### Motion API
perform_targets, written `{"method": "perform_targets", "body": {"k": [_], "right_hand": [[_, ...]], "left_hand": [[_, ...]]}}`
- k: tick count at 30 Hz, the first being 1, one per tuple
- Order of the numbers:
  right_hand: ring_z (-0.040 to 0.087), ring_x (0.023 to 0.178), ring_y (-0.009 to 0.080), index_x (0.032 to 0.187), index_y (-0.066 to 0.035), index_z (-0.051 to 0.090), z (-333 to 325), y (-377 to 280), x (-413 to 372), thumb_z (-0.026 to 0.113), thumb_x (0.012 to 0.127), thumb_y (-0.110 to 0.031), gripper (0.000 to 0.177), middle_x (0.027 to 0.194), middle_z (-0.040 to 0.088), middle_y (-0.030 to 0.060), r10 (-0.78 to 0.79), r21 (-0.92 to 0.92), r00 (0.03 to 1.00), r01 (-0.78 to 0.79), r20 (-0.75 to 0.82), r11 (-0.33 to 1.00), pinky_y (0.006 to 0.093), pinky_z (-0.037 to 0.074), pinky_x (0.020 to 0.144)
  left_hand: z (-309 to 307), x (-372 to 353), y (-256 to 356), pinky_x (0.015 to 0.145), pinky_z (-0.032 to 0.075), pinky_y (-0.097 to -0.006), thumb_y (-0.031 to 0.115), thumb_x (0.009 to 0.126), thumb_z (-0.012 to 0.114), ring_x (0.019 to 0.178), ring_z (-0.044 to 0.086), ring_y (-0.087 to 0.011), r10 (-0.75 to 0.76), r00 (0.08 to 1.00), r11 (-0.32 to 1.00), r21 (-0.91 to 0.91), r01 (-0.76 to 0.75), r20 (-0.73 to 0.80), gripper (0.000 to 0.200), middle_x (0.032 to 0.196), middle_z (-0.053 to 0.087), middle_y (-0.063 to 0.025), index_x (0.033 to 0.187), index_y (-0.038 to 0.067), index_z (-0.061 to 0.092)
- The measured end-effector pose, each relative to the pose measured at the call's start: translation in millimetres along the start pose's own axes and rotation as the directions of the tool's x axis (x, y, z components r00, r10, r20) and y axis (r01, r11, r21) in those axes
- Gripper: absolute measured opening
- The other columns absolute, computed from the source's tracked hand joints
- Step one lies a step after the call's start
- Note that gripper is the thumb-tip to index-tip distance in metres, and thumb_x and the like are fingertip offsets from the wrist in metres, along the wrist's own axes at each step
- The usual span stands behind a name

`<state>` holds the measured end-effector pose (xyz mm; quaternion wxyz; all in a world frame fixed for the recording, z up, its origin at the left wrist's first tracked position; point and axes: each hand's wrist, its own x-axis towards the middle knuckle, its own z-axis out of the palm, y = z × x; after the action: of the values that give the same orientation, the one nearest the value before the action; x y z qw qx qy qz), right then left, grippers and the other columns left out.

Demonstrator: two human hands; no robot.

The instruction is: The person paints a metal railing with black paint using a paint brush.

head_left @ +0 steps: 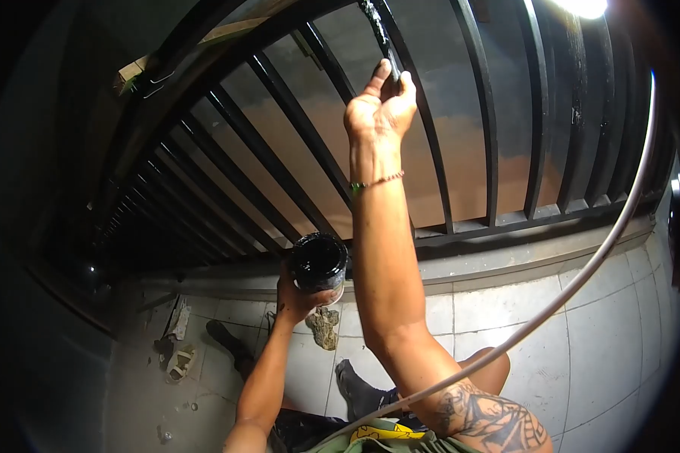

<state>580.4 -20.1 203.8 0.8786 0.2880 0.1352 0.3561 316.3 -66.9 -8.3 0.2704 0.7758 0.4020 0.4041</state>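
Observation:
My left hand [298,297] is wrapped around a can of black paint [338,276], held upright near the foot of the railing. Wet, glossy black paint [317,257] shows inside it. My right hand [383,106] is raised against the railing, palm toward me, its fingers closed on a slim paintbrush [392,69]. The brush's far end merges with a wet black bar [374,23], so its bristles are hard to make out. Dark metal bars [279,90] of the railing stand on both sides of the right hand.
A pale cable or hose [582,291] curves across the right side. On the tiled floor [521,332] lie a stained rag [323,329] and scraps [180,362]. A bright lamp [582,6] shines at top right. A low ledge [506,260] runs beneath the railing.

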Motion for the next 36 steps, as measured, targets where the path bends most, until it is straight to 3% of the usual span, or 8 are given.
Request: {"method": "perform_targets", "body": {"k": [4, 8, 11, 12, 16, 22, 27, 36], "right_hand": [[0.065, 0.069, 0.0198, 0.087, 0.007, 0.053, -2.5, 13.0, 7.8, 0.054, 0.091, -0.014, 0.021, 0.082, 0.062, 0.0123, 0.067, 0.102, 0.996, -0.06, -0.065, 0.993, 0.0218, 0.06, 0.064], [0.064, 0.07, 0.0204, 0.086, 0.007, 0.053, 1.2, 11.7, 15.5, 0.055, 0.09, -0.011, 0.018, 0.082, 0.06, 0.0123, 0.002, 0.039, 0.993, 0.003, -0.116, 0.999, 0.0225, 0.061, 0.065], [0.061, 0.079, 0.0187, 0.086, 0.009, 0.053, -3.2, 8.0, 16.0, 0.059, 0.088, -0.009, 0.02, 0.088, 0.057, 0.0108, -0.08, -0.112, 0.997, 0.079, -0.007, 0.991, 0.0226, 0.061, 0.072], [0.061, 0.079, 0.0184, 0.084, 0.009, 0.053, -4.3, 11.4, 12.6, 0.06, 0.088, -0.008, 0.018, 0.088, 0.057, 0.0105, -0.064, -0.138, 0.996, 0.073, 0.065, 0.988, 0.0238, 0.061, 0.073], [0.061, 0.081, 0.02, 0.084, 0.01, 0.052, -1.7, 16.8, 8.7, 0.061, 0.086, -0.003, 0.016, 0.091, 0.055, 0.0115, -0.03, -0.114, 0.999, 0.025, -0.043, 0.993, 0.0258, 0.062, 0.074], [0.062, 0.079, 0.0191, 0.077, 0.009, 0.053, -5.3, 0.5, 6.7, 0.06, 0.084, 0.001, 0.013, 0.086, 0.056, 0.0102, -0.006, -0.492, 0.992, 0.066, 0.123, 0.868, 0.028, 0.063, 0.072], [0.061, 0.078, 0.0201, 0.082, 0.008, 0.051, 0.7, -4.1, 10.8, 0.058, 0.086, -0.005, 0.016, 0.086, 0.056, 0.0109, -0.077, -0.298, 0.995, 0.093, 0.064, 0.95, 0.029, 0.061, 0.077], [0.06, 0.062, 0.0174, 0.069, 0.004, 0.049, 14.7, 3.2, 4.4, 0.058, 0.082, 0.002, 0.016, 0.076, 0.054, 0.0077, -0.082, -0.576, 0.987, 0.145, 0.135, 0.804, 0.0258, 0.063, 0.061]], "left_hand": [[-16.9, -5.7, -4.9, 0.097, 0.044, -0.0385, 0.013, 0.047, 0.091, 0.114, 0.054, -0.0262, 0.028, 0.999, 0.996, 0.086, -0.025, -0.035, 0.098, 0.121, 0.055, -0.0146, 0.129, 0.002, 0.039], [-30.5, -4.1, -15.1, 0.096, 0.044, -0.0381, 0.01, 0.047, 0.09, 0.113, 0.055, -0.0261, 0.057, 0.996, 0.99, 0.132, -0.048, -0.062, 0.094, 0.121, 0.056, -0.0139, 0.126, 0.004, 0.04], [-30.9, -6.3, -25.9, 0.096, 0.044, -0.0379, 0.008, 0.048, 0.089, 0.113, 0.055, -0.0263, 0.03, 0.998, 0.995, 0.097, -0.025, -0.058, 0.092, 0.121, 0.056, -0.0139, 0.125, 0.004, 0.041], [-27.9, -6.5, -25.2, 0.096, 0.044, -0.0379, 0.008, 0.048, 0.089, 0.113, 0.055, -0.0263, 0.029, 0.998, 0.996, 0.091, -0.024, -0.054, 0.092, 0.121, 0.056, -0.0139, 0.125, 0.004, 0.041], [-25.3, -6.8, -15.3, 0.094, 0.045, -0.0376, 0.013, 0.049, 0.09, 0.11, 0.056, -0.0266, 0.025, 0.998, 0.991, 0.134, -0.018, -0.05, 0.09, 0.118, 0.057, -0.0149, 0.124, 0.003, 0.041], [-26.1, -0.2, -14.6, 0.093, 0.046, -0.0371, 0.018, 0.049, 0.092, 0.107, 0.057, -0.0258, 0.055, 0.997, 0.994, 0.096, -0.049, -0.056, 0.091, 0.116, 0.057, -0.0153, 0.122, 0.002, 0.04], [-28.4, -2.3, -12.9, 0.093, 0.046, -0.0372, 0.02, 0.049, 0.092, 0.108, 0.057, -0.0261, 0.059, 0.996, 0.997, 0.051, -0.056, -0.062, 0.092, 0.116, 0.056, -0.0154, 0.123, 0.002, 0.04], [-31.2, -4.5, -13.4, 0.093, 0.046, -0.0374, 0.02, 0.049, 0.092, 0.108, 0.057, -0.026, 0.01, 0.998, 0.994, 0.113, -0.003, -0.058, 0.093, 0.117, 0.057, -0.0155, 0.123, 0.002, 0.04]]}}
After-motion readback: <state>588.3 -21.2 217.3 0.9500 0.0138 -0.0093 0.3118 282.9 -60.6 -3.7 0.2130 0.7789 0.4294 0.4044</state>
